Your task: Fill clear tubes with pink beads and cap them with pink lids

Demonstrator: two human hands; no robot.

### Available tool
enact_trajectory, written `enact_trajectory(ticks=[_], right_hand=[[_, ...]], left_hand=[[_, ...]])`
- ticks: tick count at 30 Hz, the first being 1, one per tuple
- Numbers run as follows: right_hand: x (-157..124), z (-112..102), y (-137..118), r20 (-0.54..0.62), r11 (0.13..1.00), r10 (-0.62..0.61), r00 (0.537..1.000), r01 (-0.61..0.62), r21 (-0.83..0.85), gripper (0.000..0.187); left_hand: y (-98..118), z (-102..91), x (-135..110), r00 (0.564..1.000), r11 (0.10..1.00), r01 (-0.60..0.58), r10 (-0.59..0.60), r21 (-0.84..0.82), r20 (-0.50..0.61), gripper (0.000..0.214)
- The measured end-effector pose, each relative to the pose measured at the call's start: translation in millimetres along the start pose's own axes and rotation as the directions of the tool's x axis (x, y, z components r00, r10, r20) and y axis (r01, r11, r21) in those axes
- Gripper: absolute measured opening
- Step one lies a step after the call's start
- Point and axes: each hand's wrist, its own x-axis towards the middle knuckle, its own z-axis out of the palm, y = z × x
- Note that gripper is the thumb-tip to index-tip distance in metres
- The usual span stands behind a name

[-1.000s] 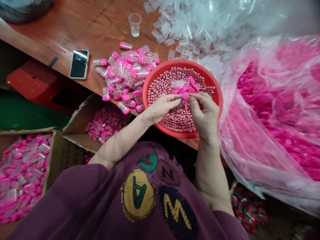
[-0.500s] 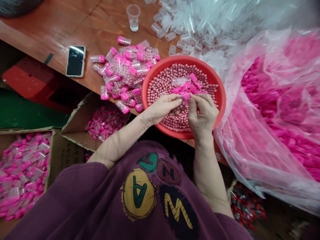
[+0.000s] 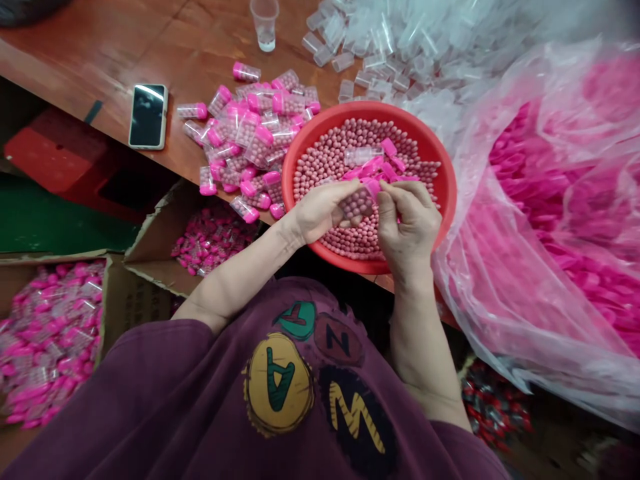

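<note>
My left hand (image 3: 320, 211) grips a clear plastic vial (image 3: 358, 203) packed with pink balls, low over a red plastic basin (image 3: 425, 143). My right hand (image 3: 407, 227) pinches a bright pink cap (image 3: 373, 189) at the vial's end. Beneath both hands, the basin holds a layer of small pink balls (image 3: 320, 173). Several loose pink caps (image 3: 375, 167) and one clear vial (image 3: 363, 155) rest on those balls. My fingers hide part of the vial.
A heap of pink-capped vials (image 3: 250, 140) lies left of the basin on a wooden table (image 3: 100, 60). Nearby are a phone (image 3: 147, 117), a plastic cup (image 3: 264, 23), clear vials (image 3: 360, 47), a bag of pink caps (image 3: 550, 200) and cardboard boxes of vials (image 3: 215, 240).
The view has tilted, so everything sits slightly higher in the picture. The ball-filled vial now shows more clearly between my hands, and my left hand has drawn back slightly.
</note>
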Motion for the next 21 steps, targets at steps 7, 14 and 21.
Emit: enact_trajectory(ticks=[7, 14, 21], right_hand=[[-9, 9, -1, 0.134, 0.99, 0.044, 0.99, -0.025, -0.136, 0.046], [-4, -19, 8, 0.267, 0.989, 0.079, 0.96, -0.109, 0.099, 0.053], [-2, -11, 22, 0.095, 0.819, 0.366, 0.926, -0.369, 0.438, 0.052]], left_hand=[[-6, -0.2, 3, 0.997, 0.995, -0.07, 0.073, 0.065, -0.036, 0.048], [-8, -2.4, 6, 0.991, 0.987, -0.12, 0.126, 0.109, -0.053, 0.023], [-11, -6.8, 8, 0.992, 0.985, -0.123, 0.125, 0.119, -0.003, 0.012]])
